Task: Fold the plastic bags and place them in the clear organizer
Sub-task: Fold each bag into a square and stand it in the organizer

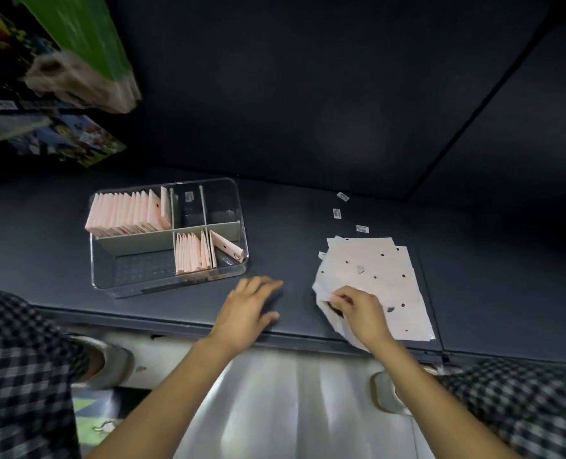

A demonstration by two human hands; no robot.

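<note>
1. Right hand (361, 313): fingers (339, 298) curled, pinching the near-left corner of the loose stack of plastic bags (374, 276). Corner is lifted a bit off the surface (308, 210).
2. Left hand (248, 309): fingers (258, 286) straight and slightly spread, palm down flat on the surface, holding nothing. Sits between stack and clear organizer (169, 283), touching neither.
3. Stack: unfolded pale pink sheets with small dark dots, fanned unevenly, right of centre. Its near edge reaches the surface's front edge (175, 321).
4. Open room: bare dark strip between organizer and stack, more behind both up to the back wall. Three small white labels (361, 228) lie just behind the stack.
5. Organizer: left of centre, near the front edge, split by dividers.
   - Back-left bay: packed row of folded bags (126, 213), upright.
   - Front-middle bay: shorter row of folded bags (192, 253).
   - Front-right bay: one folded bag (225, 248), leaning.
   - Front-left bay: no bags visible.
   - Back-middle and back-right: dark, contents unclear.
</note>
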